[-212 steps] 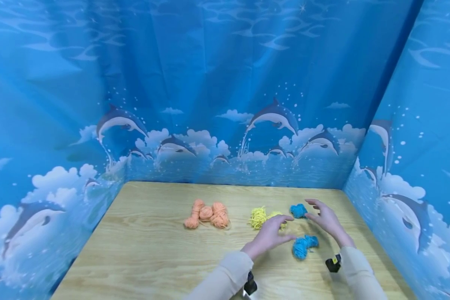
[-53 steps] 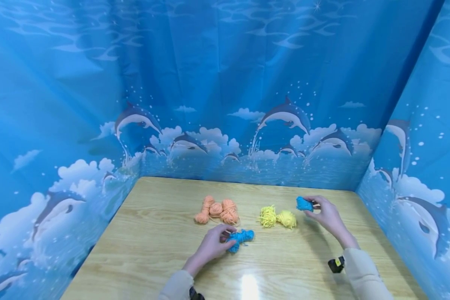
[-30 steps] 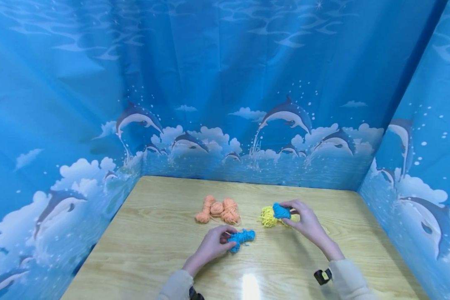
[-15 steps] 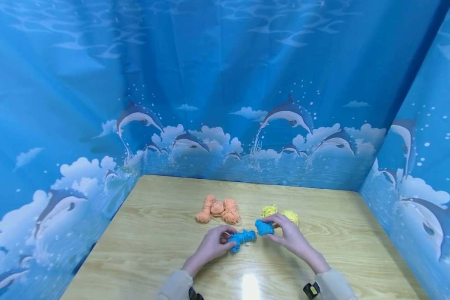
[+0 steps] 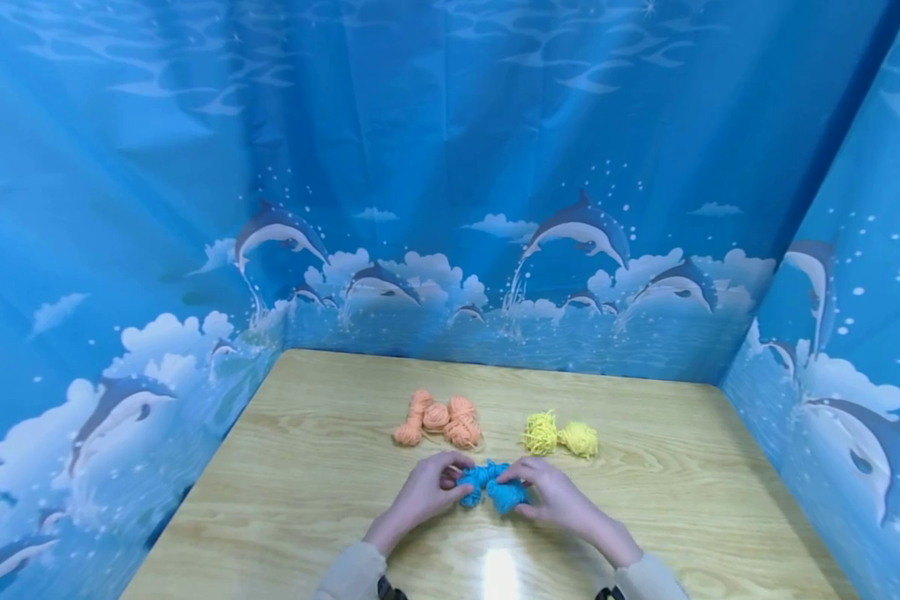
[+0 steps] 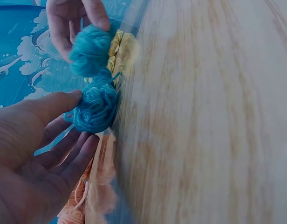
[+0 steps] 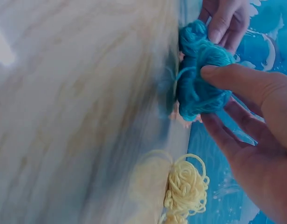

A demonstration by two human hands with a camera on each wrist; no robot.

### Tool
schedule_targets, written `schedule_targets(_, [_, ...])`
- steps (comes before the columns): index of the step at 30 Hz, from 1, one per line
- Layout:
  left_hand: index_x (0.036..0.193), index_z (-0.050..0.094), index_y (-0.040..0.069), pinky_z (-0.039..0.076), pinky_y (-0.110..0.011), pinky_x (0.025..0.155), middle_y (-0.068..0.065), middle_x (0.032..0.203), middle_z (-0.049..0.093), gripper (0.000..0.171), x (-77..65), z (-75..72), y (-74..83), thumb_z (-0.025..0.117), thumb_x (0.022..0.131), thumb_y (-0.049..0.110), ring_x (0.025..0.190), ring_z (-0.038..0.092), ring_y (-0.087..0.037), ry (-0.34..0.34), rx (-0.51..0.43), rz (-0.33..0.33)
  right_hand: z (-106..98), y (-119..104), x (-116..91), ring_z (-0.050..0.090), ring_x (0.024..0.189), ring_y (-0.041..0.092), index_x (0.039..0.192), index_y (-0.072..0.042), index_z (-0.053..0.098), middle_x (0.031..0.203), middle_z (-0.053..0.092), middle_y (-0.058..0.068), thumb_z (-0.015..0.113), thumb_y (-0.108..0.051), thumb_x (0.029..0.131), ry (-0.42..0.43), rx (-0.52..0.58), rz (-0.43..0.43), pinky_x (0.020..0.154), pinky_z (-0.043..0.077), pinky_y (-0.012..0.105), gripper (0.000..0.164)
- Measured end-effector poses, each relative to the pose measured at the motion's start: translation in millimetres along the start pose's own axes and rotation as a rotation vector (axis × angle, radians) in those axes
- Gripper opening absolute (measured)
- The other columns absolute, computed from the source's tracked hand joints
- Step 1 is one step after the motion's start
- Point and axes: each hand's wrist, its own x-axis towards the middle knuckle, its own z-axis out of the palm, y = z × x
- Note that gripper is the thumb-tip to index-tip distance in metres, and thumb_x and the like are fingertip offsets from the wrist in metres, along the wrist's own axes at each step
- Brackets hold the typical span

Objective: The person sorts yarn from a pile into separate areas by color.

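Two blue yarn bundles meet near the middle of the table. My left hand (image 5: 423, 487) holds the left blue yarn bundle (image 6: 94, 107) between thumb and fingers, on the wood. With thumb and fingers my right hand (image 5: 551, 496) grips the other blue yarn bundle (image 5: 507, 496), which touches the first one's right part. In the left wrist view this second bundle (image 6: 91, 50) sits just beyond the first. The right wrist view has my right thumb (image 7: 218, 74) pressed on its near side. Part of the left bundle is hidden behind the right one in that view.
Behind my left hand, several peach yarn bundles (image 5: 437, 417) lie side by side. Two yellow yarn bundles (image 5: 558, 435) lie behind my right hand. The wooden table (image 5: 285, 483) meets a blue dolphin-print curtain (image 5: 420, 208) at the back and sides.
My right hand has carried its blue yarn bundle from the right, over the yellow yarn, down against the other blue bundle. Earlier, my left hand brought its bundle leftward; lately it stays still.
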Motion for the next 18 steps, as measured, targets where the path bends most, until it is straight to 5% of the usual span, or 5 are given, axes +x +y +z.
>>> schedule_targets(5, [0.117, 0.069, 0.011, 0.058, -0.025, 0.082, -0.005, 0.114, 0.069, 0.031, 0.0, 1.6, 1.2, 0.080, 0.088, 0.018, 0.096, 0.068, -0.017, -0.011, -0.012, -0.004, 2.5, -2.1, -2.2, 0.064, 0.111, 0.025, 0.115, -0.015, 0.071, 0.117, 0.070, 0.001, 0.086, -0.008, 0.076, -0.043, -0.059, -0.046, 0.097, 0.054, 0.046, 0.043])
schedule_targets(11, [0.118, 0.069, 0.008, 0.058, -0.024, 0.081, -0.005, 0.114, 0.069, 0.032, -0.7, 2.9, 1.3, 0.080, 0.088, 0.017, 0.096, 0.068, -0.016, -0.012, -0.015, 0.006, 3.2, -4.7, -5.3, 0.062, 0.115, 0.025, 0.118, -0.020, 0.071, 0.119, 0.069, -0.002, 0.086, -0.012, 0.076, -0.109, -0.040, 0.011, 0.100, 0.052, 0.048, 0.045])
schedule_targets(18, [0.119, 0.069, 0.010, 0.058, -0.026, 0.084, -0.005, 0.115, 0.070, 0.033, -3.0, -2.7, -1.6, 0.079, 0.090, 0.020, 0.098, 0.069, -0.018, 0.014, -0.012, 0.023, -3.5, -6.4, -11.2, 0.063, 0.112, 0.023, 0.122, -0.019, 0.070, 0.121, 0.067, -0.002, 0.083, -0.023, 0.083, -0.062, 0.037, 0.055, 0.096, 0.054, 0.047, 0.041])
